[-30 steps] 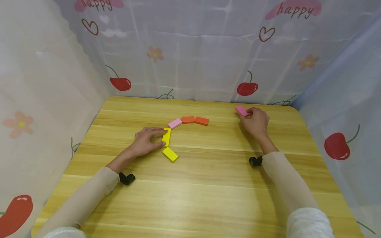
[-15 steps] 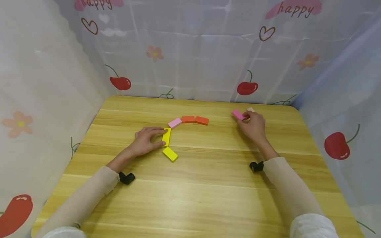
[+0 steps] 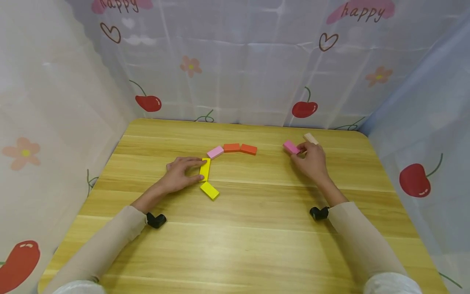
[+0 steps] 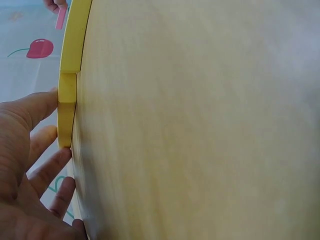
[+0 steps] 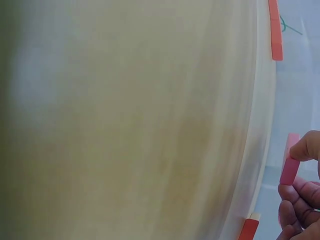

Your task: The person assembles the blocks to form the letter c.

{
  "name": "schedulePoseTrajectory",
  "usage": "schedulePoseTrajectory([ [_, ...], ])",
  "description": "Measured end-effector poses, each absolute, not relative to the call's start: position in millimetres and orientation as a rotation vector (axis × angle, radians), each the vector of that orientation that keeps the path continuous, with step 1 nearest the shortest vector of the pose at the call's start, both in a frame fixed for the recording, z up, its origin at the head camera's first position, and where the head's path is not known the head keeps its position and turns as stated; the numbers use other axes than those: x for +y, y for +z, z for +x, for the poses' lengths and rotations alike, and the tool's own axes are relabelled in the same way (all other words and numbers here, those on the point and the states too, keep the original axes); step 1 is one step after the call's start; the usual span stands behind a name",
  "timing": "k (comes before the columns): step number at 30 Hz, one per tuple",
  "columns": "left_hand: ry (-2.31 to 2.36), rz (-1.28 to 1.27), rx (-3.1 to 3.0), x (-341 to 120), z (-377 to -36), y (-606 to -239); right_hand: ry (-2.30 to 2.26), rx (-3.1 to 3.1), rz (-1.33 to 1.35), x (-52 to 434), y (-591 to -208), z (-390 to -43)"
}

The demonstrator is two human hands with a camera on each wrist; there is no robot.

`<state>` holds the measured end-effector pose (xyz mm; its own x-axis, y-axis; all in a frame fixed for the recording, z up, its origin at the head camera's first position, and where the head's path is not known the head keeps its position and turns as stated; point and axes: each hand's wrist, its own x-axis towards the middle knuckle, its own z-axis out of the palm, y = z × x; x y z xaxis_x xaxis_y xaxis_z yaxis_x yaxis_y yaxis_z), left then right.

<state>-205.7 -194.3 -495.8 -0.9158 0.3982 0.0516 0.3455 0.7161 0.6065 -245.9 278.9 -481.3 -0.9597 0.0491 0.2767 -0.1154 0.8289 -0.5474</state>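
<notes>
Left hand (image 3: 180,174) – fingers straight, steadying upright yellow wooden block (image 3: 206,169) in the curved block row | Right hand (image 3: 311,158) – pinching bright pink wooden block (image 3: 291,147) above the table's far right | Step: likely carrying; next, set it beside orange block (image 3: 249,149)

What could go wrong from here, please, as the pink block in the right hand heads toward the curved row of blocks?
1. The right hand pinches the pink block only at one end; that grip could let it swivel or drop.
2. The row's end, the orange block, lies loose; a nudge on arrival may skew the curve.
3. The left hand rests its fingers against the yellow block; any twitch might shift it against its neighbours.
</notes>
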Motion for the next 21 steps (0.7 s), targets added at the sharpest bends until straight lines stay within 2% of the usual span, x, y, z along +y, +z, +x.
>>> schedulePoseTrajectory([
  [21, 0.958, 0.597, 2.843, -194, -206, -497, 0.839, -2.781, 0.190, 257, -474, -215],
])
